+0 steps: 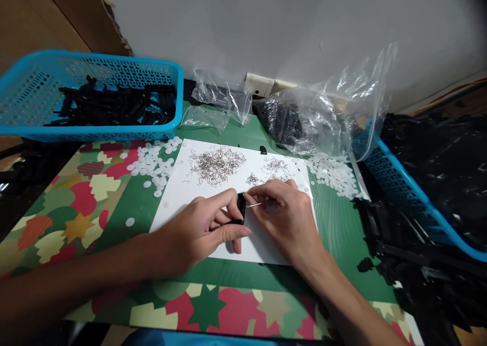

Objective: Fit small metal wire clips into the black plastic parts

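Over a white sheet (pixel 178 196), my left hand (pixel 207 224) grips a small black plastic part (pixel 241 209) between thumb and fingers. My right hand (pixel 287 209) is closed round a thin metal tool (pixel 261 203) that looks like tweezers or a pick, its tip by the black part. My right fingertips are close against that part, and I cannot tell whether they touch it. A large pile of tiny bent wire springs (pixel 216 164) lies on the sheet beyond my left hand. Smaller spring piles (pixel 277 167) lie beyond my right hand.
White plastic discs (pixel 152 163) are scattered left of the sheet, and another heap of discs (pixel 335 176) lies right. A blue basket (pixel 91 131) of black parts stands back left. Clear bags (pixel 315 117) sit at the back. A second blue basket (pixel 422 199) and loose black parts (pixel 403 249) crowd the right.
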The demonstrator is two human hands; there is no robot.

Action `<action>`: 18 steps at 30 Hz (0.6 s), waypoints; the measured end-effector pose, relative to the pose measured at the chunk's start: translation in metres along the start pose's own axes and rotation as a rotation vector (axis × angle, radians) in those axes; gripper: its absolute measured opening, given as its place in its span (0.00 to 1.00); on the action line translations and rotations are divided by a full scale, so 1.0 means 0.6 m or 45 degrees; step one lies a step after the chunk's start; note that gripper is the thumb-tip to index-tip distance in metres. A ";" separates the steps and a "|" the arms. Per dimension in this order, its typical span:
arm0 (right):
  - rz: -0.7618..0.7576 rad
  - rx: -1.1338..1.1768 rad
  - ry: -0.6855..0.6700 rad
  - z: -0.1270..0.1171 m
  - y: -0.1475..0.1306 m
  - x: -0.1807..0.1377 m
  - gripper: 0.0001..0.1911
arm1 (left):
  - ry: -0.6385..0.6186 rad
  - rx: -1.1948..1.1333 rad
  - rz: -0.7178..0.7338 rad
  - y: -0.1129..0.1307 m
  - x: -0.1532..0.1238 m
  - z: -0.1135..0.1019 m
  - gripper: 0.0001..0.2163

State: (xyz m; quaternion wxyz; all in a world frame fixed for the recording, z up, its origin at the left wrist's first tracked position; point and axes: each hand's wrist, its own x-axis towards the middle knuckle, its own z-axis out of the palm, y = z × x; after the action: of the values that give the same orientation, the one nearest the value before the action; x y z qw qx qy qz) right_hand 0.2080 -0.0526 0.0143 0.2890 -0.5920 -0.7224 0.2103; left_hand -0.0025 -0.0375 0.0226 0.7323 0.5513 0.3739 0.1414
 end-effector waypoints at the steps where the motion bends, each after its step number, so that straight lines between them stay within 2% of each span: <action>1: -0.011 -0.001 0.004 0.000 0.000 0.000 0.05 | -0.003 -0.001 -0.003 0.001 0.000 0.000 0.13; 9: -0.026 -0.007 0.003 0.004 0.007 -0.001 0.06 | -0.009 0.033 0.024 0.007 -0.001 -0.001 0.13; 18: -0.046 0.024 -0.123 -0.012 0.000 -0.001 0.10 | 0.000 0.037 0.041 0.001 -0.002 -0.002 0.14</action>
State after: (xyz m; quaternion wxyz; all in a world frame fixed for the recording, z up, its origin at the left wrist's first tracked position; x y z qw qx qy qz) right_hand 0.2129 -0.0532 0.0198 0.2631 -0.5652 -0.7441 0.2400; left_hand -0.0041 -0.0374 0.0237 0.7218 0.5678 0.3672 0.1478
